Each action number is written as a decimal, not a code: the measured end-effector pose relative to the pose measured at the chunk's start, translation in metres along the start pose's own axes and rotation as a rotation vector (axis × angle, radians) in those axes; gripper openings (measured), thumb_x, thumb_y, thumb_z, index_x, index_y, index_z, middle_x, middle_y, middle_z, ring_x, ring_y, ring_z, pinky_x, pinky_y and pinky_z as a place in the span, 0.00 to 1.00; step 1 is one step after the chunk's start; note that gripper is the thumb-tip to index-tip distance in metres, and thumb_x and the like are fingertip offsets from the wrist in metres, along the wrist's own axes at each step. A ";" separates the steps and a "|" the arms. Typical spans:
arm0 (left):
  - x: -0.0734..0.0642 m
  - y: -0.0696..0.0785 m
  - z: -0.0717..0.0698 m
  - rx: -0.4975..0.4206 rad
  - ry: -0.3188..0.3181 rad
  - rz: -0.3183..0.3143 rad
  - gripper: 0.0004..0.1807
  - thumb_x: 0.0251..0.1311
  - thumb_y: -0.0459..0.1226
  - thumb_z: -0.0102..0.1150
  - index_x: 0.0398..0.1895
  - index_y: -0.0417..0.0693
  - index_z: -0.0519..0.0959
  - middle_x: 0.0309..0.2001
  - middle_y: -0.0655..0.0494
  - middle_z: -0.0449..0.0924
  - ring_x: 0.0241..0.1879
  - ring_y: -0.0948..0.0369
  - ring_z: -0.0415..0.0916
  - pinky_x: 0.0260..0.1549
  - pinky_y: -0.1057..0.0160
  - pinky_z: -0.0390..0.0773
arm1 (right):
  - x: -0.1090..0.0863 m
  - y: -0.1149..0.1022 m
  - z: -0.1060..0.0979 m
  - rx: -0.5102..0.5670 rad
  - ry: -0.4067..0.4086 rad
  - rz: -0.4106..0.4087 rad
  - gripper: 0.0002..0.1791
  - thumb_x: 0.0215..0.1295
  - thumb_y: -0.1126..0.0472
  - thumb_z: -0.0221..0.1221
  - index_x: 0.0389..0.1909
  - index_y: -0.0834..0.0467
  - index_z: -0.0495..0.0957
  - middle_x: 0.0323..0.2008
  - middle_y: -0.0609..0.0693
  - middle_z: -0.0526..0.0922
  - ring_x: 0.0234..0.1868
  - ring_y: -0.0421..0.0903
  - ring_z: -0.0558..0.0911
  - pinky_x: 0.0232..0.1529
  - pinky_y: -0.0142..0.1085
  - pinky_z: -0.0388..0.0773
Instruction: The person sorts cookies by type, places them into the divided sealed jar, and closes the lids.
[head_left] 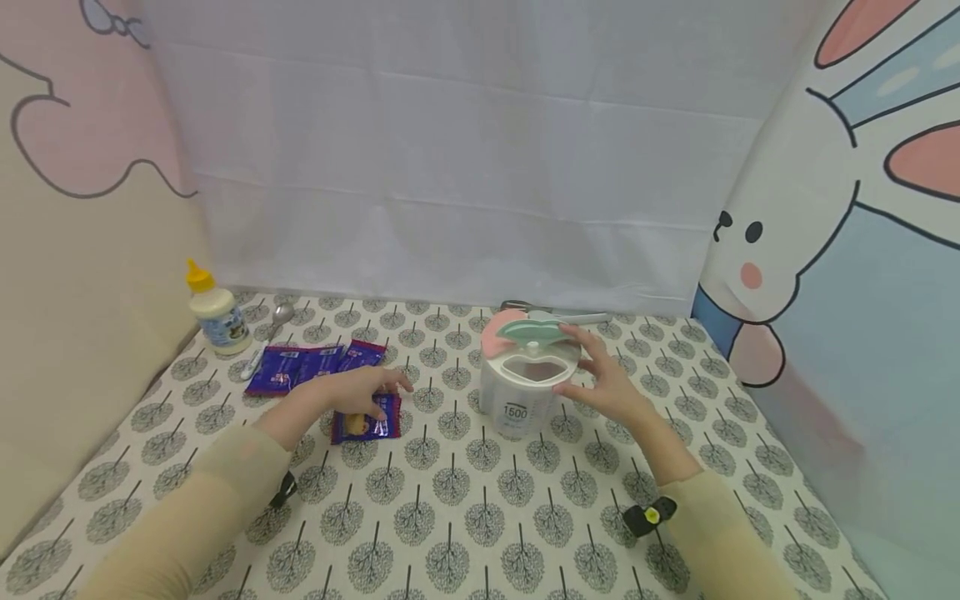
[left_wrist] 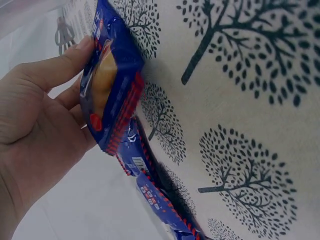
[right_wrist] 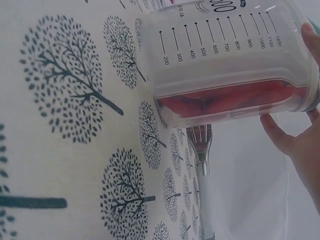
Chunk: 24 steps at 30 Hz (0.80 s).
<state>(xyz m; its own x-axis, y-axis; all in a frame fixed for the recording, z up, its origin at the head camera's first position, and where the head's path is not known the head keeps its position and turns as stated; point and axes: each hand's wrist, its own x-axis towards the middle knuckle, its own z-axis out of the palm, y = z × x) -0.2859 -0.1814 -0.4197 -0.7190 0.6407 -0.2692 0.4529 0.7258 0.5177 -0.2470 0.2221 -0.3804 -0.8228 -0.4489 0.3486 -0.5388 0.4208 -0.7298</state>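
Observation:
Near the centre right stands a clear storage canister (head_left: 517, 400) marked 1500, with a pink and green lid. Its green flap (head_left: 536, 332) is raised over an oval opening. My right hand (head_left: 603, 383) holds the canister's top from the right, fingers at the flap and thumb near the rim. Something red (right_wrist: 225, 100) shows through its wall in the right wrist view. Left of it, a blue snack packet (head_left: 367, 427) lies on the tablecloth. My left hand (head_left: 356, 390) hovers close over this packet with loosely spread fingers, thumb (left_wrist: 75, 55) at its edge.
Behind the left hand lie several more blue packets (head_left: 277, 371). Beside them are a metal spoon (head_left: 281, 315) and a white bottle (head_left: 221, 321) with a yellow nozzle. A fork (right_wrist: 202, 150) with a pale handle lies behind the canister. White fabric (head_left: 450, 167) hangs at the back.

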 end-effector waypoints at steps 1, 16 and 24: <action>0.000 0.000 0.000 0.005 0.014 0.008 0.23 0.57 0.30 0.61 0.55 0.56 0.72 0.57 0.44 0.73 0.51 0.50 0.76 0.45 0.54 0.80 | 0.000 -0.005 0.000 0.001 -0.003 -0.002 0.48 0.51 0.69 0.67 0.71 0.55 0.52 0.68 0.62 0.55 0.65 0.63 0.61 0.62 0.59 0.65; -0.011 0.044 -0.031 -0.032 0.257 0.155 0.11 0.61 0.35 0.58 0.43 0.58 0.84 0.47 0.59 0.83 0.37 0.63 0.79 0.36 0.64 0.79 | -0.001 -0.020 -0.002 0.009 -0.007 -0.011 0.46 0.51 0.72 0.65 0.69 0.61 0.52 0.68 0.65 0.55 0.65 0.64 0.61 0.62 0.58 0.65; -0.018 0.078 -0.043 -0.173 0.400 0.213 0.18 0.56 0.35 0.64 0.50 0.57 0.80 0.54 0.58 0.78 0.51 0.59 0.76 0.47 0.63 0.80 | -0.002 -0.020 0.000 0.016 -0.005 -0.013 0.46 0.51 0.72 0.65 0.69 0.61 0.52 0.67 0.65 0.56 0.65 0.63 0.61 0.62 0.59 0.65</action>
<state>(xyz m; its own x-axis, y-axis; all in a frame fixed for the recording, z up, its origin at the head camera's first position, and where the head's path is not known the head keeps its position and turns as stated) -0.2602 -0.1464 -0.3395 -0.7817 0.5991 0.1732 0.5420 0.5154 0.6638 -0.2342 0.2147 -0.3663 -0.8147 -0.4583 0.3554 -0.5467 0.4024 -0.7343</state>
